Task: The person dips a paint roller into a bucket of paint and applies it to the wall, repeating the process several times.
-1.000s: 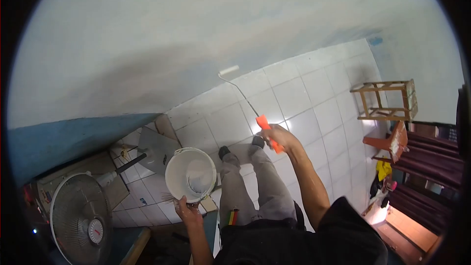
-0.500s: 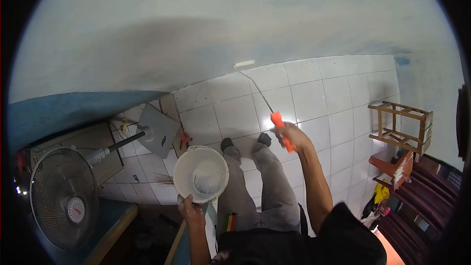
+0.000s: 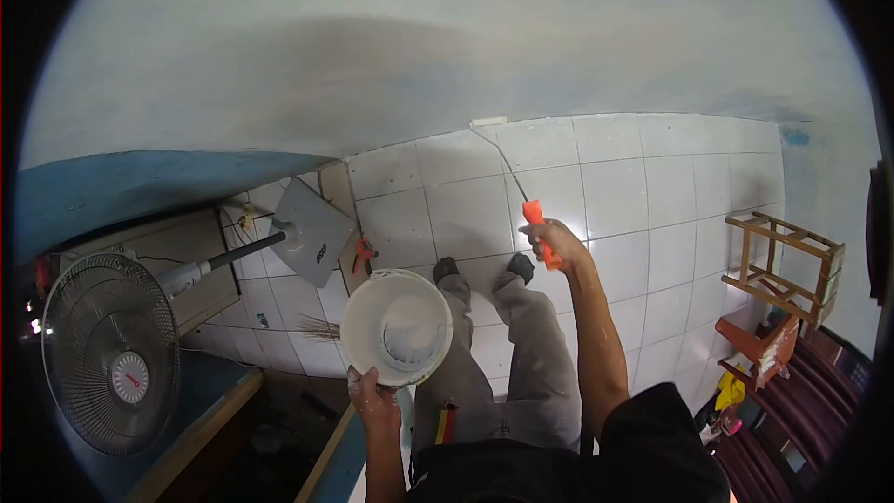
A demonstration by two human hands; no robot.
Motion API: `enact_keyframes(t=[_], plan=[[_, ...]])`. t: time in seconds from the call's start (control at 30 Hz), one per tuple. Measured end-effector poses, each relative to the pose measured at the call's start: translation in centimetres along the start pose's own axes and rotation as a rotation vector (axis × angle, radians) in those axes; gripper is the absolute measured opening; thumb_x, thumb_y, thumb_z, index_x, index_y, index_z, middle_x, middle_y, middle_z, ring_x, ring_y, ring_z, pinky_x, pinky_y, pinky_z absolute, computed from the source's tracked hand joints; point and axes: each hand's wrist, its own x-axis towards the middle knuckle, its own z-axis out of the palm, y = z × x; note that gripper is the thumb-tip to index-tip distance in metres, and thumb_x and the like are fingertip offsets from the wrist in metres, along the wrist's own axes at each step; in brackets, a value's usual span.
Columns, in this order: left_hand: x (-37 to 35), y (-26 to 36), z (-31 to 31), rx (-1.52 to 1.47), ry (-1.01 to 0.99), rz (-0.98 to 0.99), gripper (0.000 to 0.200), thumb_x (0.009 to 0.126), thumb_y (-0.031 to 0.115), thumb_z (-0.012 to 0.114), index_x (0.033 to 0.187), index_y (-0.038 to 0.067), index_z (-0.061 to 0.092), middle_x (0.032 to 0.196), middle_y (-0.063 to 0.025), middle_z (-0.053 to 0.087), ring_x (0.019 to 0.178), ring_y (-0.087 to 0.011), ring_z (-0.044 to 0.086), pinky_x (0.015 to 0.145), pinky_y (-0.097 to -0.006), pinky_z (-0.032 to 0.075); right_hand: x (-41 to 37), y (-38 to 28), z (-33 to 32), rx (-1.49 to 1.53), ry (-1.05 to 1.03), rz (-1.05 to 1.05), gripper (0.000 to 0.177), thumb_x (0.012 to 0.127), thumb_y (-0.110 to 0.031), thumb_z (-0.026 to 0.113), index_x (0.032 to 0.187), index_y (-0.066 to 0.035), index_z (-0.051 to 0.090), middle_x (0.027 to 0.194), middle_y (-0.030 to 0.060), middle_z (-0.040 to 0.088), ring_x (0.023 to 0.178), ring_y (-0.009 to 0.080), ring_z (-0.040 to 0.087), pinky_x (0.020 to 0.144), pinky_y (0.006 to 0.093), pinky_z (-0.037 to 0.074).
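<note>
My right hand [image 3: 559,244] is closed around the orange handle of a paint roller [image 3: 544,235]. The roller's thin metal rod reaches forward to a small white roller head [image 3: 489,121] at the foot of the wall [image 3: 521,47], where wall and floor meet. By its near rim, my left hand [image 3: 374,393] grips a white bucket [image 3: 396,326]. The bucket is tilted so that its inside shows, with a grey-white patch of paint at the bottom. My left fingers are partly hidden behind the rim.
A standing fan [image 3: 112,354] is at the left, its grey base [image 3: 312,233] on the tiled floor [image 3: 615,196]. Beside the base lies a red-orange clamp-like tool [image 3: 363,253]. A wooden stool [image 3: 787,265] lies on the right, near an orange-brown chair [image 3: 762,349] and a yellow cloth [image 3: 731,391].
The view has shifted slightly, so the room's things sit differently in the frame. The roller head stays low at the wall's foot, and both hands keep their holds.
</note>
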Motion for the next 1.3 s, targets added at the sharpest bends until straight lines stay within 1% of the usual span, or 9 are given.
enact_keyframes(t=[0.2, 0.3, 0.37, 0.5, 0.7, 0.77, 0.83, 1.07, 1.3], plan=[[0.7, 1.0, -1.4, 0.009, -0.086, -0.066, 0.043, 0.082, 0.01, 0.055, 0.124, 0.003, 0.045, 0.114, -0.0106, 0.056, 0.101, -0.022, 0.061, 0.078, -0.0341, 0.055, -17.8, -5.4, 5.7, -0.012, 0.089, 0.095, 0.024, 0.082, -0.025, 0.067, 0.082, -0.005, 0.055, 0.067, 0.002, 0.052, 0.052, 0.0111, 0.05, 0.047, 0.0276, 0.042], [1.0, 0.1, -1.7, 0.051, -0.123, -0.09, 0.044, 0.082, 0.01, 0.055, 0.125, 0.003, 0.044, 0.117, -0.0121, 0.055, 0.107, -0.0241, 0.059, 0.083, -0.0376, 0.054, -10.1, -3.4, 3.1, -0.086, 0.058, 0.033, 0.025, 0.082, -0.025, 0.067, 0.08, -0.004, 0.054, 0.065, 0.0021, 0.051, 0.05, 0.0105, 0.049, 0.047, 0.0274, 0.042], [0.8, -0.3, 0.3, 0.002, -0.055, 0.02, 0.042, 0.079, 0.01, 0.057, 0.119, 0.004, 0.049, 0.104, -0.0094, 0.06, 0.084, -0.0198, 0.063, 0.06, -0.0291, 0.053, -1.7, -0.1, 1.5, 0.067, 0.048, 0.037, 0.026, 0.082, -0.025, 0.069, 0.076, -0.005, 0.053, 0.064, 0.0023, 0.052, 0.051, 0.0117, 0.05, 0.048, 0.0285, 0.042], [0.3, 0.6, 2.0, 0.014, -0.022, 0.013, 0.045, 0.08, 0.009, 0.056, 0.124, 0.005, 0.047, 0.114, -0.0129, 0.057, 0.097, -0.0234, 0.062, 0.068, -0.0329, 0.056, 2.4, 1.2, 1.0, 0.05, -0.012, 0.043, 0.025, 0.083, -0.027, 0.068, 0.077, -0.006, 0.055, 0.065, 0.0027, 0.055, 0.053, 0.0129, 0.054, 0.049, 0.0286, 0.044], [-2.0, 3.6, 4.7, 0.119, -0.165, 0.047, 0.032, 0.086, 0.015, 0.055, 0.116, 0.005, 0.049, 0.113, -0.0118, 0.058, 0.097, -0.0232, 0.062, 0.073, -0.0352, 0.057, -16.3, 5.9, -1.0, 0.002, -0.197, -0.004, 0.032, 0.087, -0.025, 0.064, 0.108, -0.004, 0.052, 0.075, 0.0027, 0.057, 0.062, 0.0093, 0.057, 0.054, 0.0253, 0.046], [-1.7, 4.2, 5.1, 0.167, -0.196, 0.077, 0.03, 0.086, 0.015, 0.056, 0.114, 0.006, 0.049, 0.11, -0.0112, 0.058, 0.094, -0.0216, 0.062, 0.07, -0.0337, 0.056, -19.2, 12.0, -2.8, 0.007, -0.09, 0.074, 0.036, 0.084, -0.029, 0.067, 0.107, -0.003, 0.055, 0.082, 0.006, 0.06, 0.072, 0.0142, 0.06, 0.061, 0.0304, 0.049], [-1.8, 4.5, 5.4, 0.219, -0.214, 0.105, 0.028, 0.086, 0.015, 0.056, 0.111, 0.006, 0.049, 0.108, -0.0105, 0.058, 0.091, -0.0201, 0.062, 0.068, -0.0322, 0.056, -23.4, 13.6, -4.0, -0.485, 0.279, -0.054, 0.045, 0.081, -0.039, 0.068, 0.103, 0.0, 0.059, 0.087, 0.0145, 0.065, 0.082, 0.0269, 0.064, 0.07, 0.0396, 0.051], [1.0, 5.3, 8.6, 0.345, -0.353, 0.167, 0.016, 0.091, 0.014, 0.058, 0.1, 0.004, 0.048, 0.101, -0.01, 0.058, 0.083, -0.0169, 0.063, 0.063, -0.032, 0.057, -36.4, 8.5, -2.9, -0.866, 0.399, 0.086, 0.057, 0.083, -0.06, 0.056, 0.087, -0.004, 0.065, 0.084, 0.0215, 0.067, 0.082, 0.0428, 0.064, 0.077, 0.0493, 0.05], [3.8, 5.1, 13.2, 0.283, -0.493, 0.203, 0.029, 0.09, 0.015, 0.06, 0.113, -0.001, 0.051, 0.104, -0.0108, 0.059, 0.093, -0.0204, 0.062, 0.068, -0.0332, 0.058, -42.5, 7.9, -1.0, -0.786, 0.62, -0.195, 0.026, 0.085, -0.03, 0.068, 0.09, -0.005, 0.064, 0.084, 0.017, 0.069, 0.078, 0.0382, 0.066, 0.067, 0.0441, 0.053]])
